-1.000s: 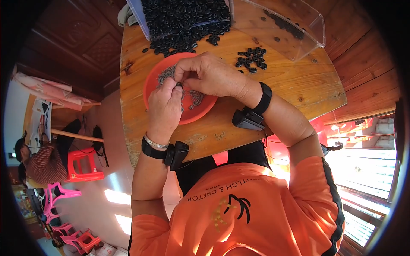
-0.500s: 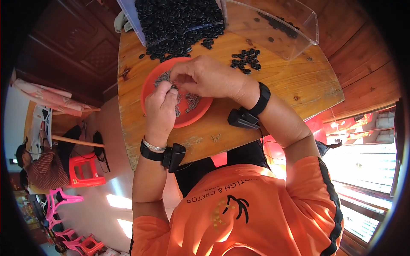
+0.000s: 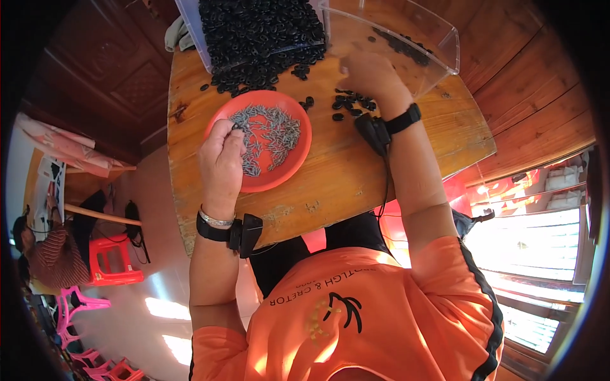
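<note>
Away from the red bowl (image 3: 304, 152) now, the right hand (image 3: 370, 75) is by the clear box (image 3: 455, 66), too blurred to tell its hold; the left hand (image 3: 220, 155) alone pinches a black piece (image 3: 237, 127) over the bowl, exposing grey metal bits (image 3: 283, 131).

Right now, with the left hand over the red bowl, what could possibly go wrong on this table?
The left hand pinches a small black piece over the red bowl; if it slips, it might drop among the grey metal pieces.

The black wrist device on the right arm appears near the loose black pieces, so it could perhaps scatter them.
</note>
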Available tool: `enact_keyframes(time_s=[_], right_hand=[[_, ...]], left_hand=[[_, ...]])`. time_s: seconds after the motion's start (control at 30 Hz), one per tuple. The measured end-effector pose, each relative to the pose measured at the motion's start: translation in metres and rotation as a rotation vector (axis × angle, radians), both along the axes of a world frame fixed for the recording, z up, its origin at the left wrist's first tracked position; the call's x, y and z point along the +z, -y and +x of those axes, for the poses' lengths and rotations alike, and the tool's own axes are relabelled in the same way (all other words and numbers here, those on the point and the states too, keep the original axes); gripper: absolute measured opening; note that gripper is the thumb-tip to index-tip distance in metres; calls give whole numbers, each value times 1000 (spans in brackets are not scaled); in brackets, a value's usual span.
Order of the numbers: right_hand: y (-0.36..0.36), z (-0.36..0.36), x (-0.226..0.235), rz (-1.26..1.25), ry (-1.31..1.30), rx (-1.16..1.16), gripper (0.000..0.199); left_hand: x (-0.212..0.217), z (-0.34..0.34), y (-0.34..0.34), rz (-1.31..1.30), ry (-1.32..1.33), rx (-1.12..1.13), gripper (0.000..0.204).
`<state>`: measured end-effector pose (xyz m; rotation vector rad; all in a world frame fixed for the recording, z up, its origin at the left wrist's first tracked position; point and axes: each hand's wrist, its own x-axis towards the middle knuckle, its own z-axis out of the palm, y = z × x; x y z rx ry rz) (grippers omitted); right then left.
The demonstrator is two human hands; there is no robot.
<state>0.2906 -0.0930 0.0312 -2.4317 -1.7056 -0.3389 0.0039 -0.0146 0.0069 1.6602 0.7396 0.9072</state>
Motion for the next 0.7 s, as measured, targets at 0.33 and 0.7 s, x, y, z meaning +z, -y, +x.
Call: enact_keyframes(time_s=[0.33, 0.7], right_hand=[[5, 27, -4, -253, -228, -6, 26], [-24, -32, -20, -71, -317, 314, 23]], left_hand=[[3, -1, 1, 83, -4, 3, 11], [1, -1, 2, 69, -15, -27, 12]])
